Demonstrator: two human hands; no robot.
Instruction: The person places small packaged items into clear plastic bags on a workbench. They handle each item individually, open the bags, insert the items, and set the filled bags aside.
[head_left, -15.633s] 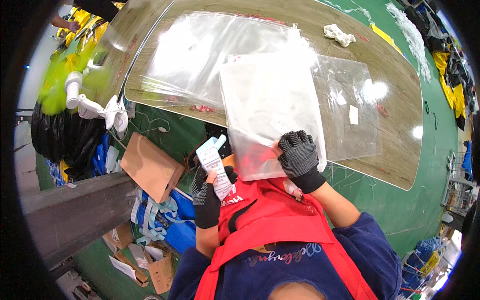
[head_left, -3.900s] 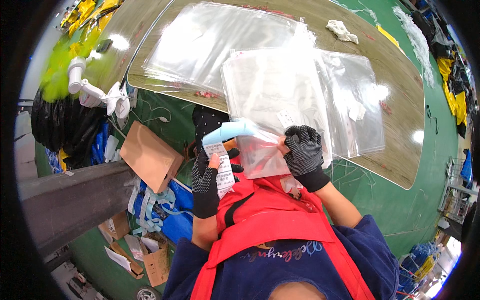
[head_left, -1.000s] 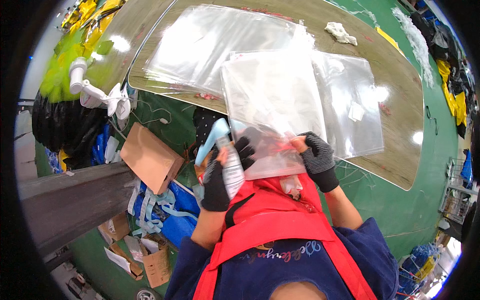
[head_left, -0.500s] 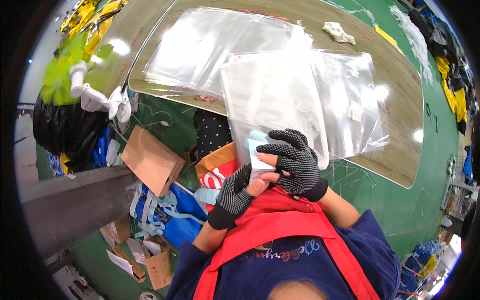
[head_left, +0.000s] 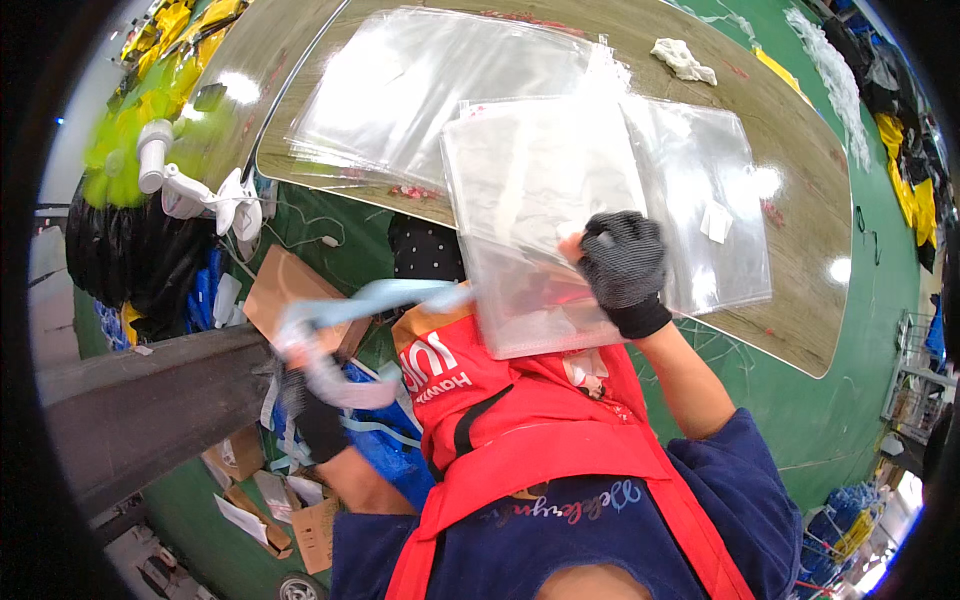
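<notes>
My left hand (head_left: 312,405), in a black dotted glove with bare fingertips, is out at the left beside the cardboard box. It is blurred, and a pale blue strip (head_left: 375,302) trails from it in a loop. My right hand (head_left: 625,262), gloved alike, is curled closed over a pile of clear plastic bags (head_left: 545,180). Its bare thumb points left and meets the top bag, which looks creased there; the other fingertips are hidden. The pile's near end hangs off the table edge over my red apron (head_left: 540,445).
On the wood-look table (head_left: 800,230) lie more clear bags (head_left: 440,85), another clear stack (head_left: 715,165) and a crumpled white cloth (head_left: 683,60). A green fan (head_left: 125,150) spins at far left. Below it are a metal beam (head_left: 160,400), a cardboard box (head_left: 285,285) and blue sacking.
Both hands were together at the bags' near end with pale blue strip between them. The left has swung out left, trailing the strip; the right has moved up onto the bags.
</notes>
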